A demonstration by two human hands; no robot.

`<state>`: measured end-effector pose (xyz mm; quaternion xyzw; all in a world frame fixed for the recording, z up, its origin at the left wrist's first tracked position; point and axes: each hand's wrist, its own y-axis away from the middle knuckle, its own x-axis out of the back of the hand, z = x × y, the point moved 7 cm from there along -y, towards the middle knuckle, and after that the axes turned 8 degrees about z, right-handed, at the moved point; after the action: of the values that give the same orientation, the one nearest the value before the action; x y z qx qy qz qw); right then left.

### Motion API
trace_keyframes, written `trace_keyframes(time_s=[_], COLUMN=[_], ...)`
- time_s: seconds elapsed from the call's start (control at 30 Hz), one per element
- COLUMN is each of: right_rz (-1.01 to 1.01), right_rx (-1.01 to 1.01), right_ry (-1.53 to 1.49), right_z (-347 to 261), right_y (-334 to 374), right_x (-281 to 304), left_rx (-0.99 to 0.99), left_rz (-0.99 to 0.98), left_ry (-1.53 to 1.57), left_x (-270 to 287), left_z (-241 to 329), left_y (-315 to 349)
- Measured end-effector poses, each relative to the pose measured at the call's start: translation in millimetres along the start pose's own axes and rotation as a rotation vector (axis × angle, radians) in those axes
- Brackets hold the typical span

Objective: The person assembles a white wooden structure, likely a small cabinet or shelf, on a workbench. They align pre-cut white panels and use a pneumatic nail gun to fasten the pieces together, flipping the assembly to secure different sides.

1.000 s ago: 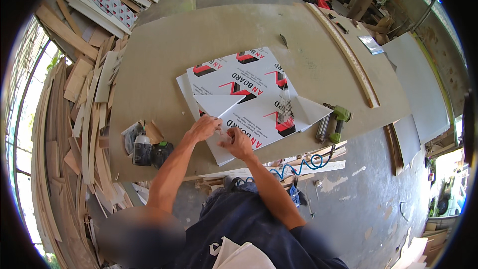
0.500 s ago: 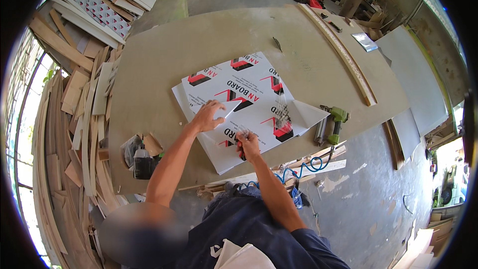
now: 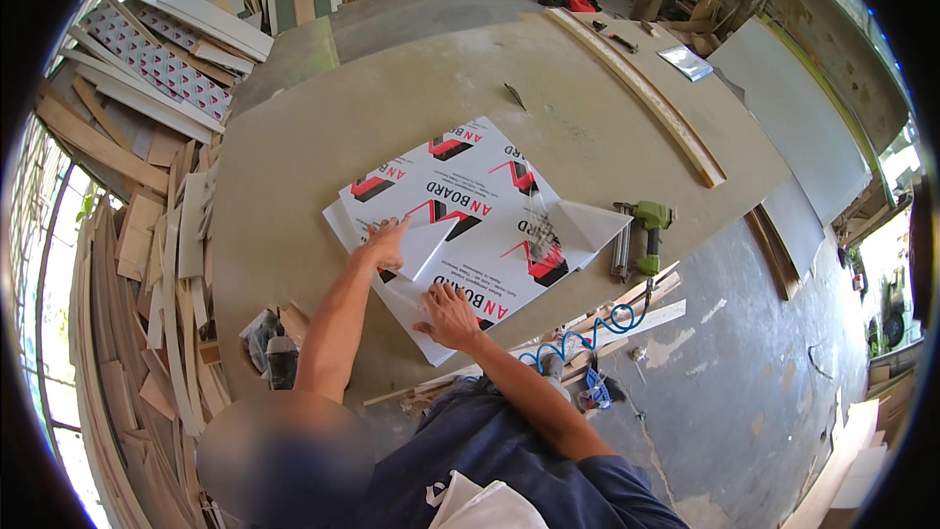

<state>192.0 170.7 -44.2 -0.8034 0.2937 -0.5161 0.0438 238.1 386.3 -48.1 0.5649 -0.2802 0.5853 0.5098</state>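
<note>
A white printed board with red and black marks lies on the large brown worktable, over another white sheet whose corner sticks out at the near side. My left hand rests at the left part of the printed board, fingers stretched out, against a small white triangular piece. Closer to me, my right hand lies on the board's near edge with its fingers spread. A second white triangular piece reaches past the board's right side. A clear, shiny patch covers some of the print.
Right of the boards lies a green nail gun with a coiled blue air hose. A long wooden strip crosses the table's right part. A dark bottle stands at the near left. Wood offcuts are stacked along the left.
My right hand has shifted left and opened from a curled grip to spread fingers. My left hand has flattened onto the board beside the triangular piece. The whole view has shifted slightly.
</note>
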Motion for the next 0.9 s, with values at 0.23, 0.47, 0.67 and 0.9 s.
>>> trace_keyframes(time_s=[0.23, 0.47, 0.67, 0.9], right_rz=[0.044, 0.207, 0.334, 0.493], right_rx=[0.097, -0.552, -0.780, -0.909], right_ry=[0.119, -0.493, -0.985, -1.108], right_z=[17.4, 90.2, 87.1, 94.0], right_y=[-1.6, -12.2, -8.8, -3.0], right_x=[-25.1, -32.1, -34.9, -33.1], left_rx=[0.080, 0.121, -0.029, -0.024], left_rz=[0.101, 0.222, 0.660, 0.469], left_ry=[0.015, 0.469, 0.625, 0.786], left_x=[-1.4, 11.8, 65.0, 75.3], left_z=[-15.8, -34.7, -41.1, -14.0], left_y=[9.9, 40.4, 87.7, 150.0])
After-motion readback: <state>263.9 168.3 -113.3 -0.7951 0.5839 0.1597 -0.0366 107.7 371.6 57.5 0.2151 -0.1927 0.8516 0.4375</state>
